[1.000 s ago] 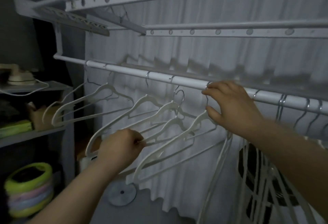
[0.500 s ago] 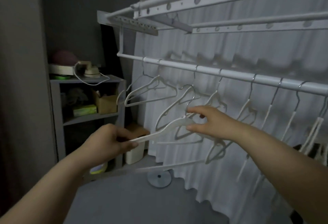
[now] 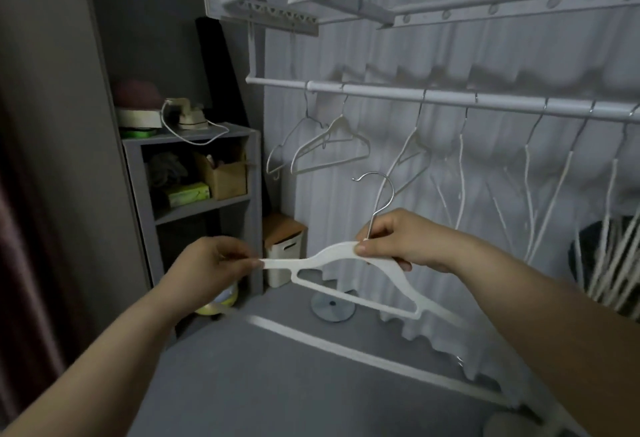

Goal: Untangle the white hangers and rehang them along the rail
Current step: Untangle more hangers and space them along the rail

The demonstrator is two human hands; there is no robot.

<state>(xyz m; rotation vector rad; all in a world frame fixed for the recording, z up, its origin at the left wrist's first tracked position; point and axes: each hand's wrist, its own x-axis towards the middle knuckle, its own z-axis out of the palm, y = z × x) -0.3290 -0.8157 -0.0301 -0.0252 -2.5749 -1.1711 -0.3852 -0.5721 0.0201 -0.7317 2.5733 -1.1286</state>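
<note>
A single white hanger [image 3: 349, 289] with a metal hook is held free of the rail, well below it. My left hand [image 3: 211, 265] pinches the tip of its left arm. At the hanger's neck, just under the hook, my right hand [image 3: 403, 240] grips it. The white rail [image 3: 446, 98] runs across the upper middle. Two white hangers [image 3: 329, 149] hang near its left end, one more [image 3: 412, 149] further right, and several hang edge-on toward the right. A tangled bunch of hangers [image 3: 616, 263] shows at the right edge.
A grey shelf unit [image 3: 194, 208] stands at the left with a box, cloth and an iron on top. A white bin [image 3: 284, 256] and a round stand base [image 3: 332, 308] sit on the floor below the rail. White curtains hang behind. More rack bars run overhead.
The hanger has come off the rail and away from the others; both hands have carried it down and toward me. My right hand moved from the rail to the hanger's neck.
</note>
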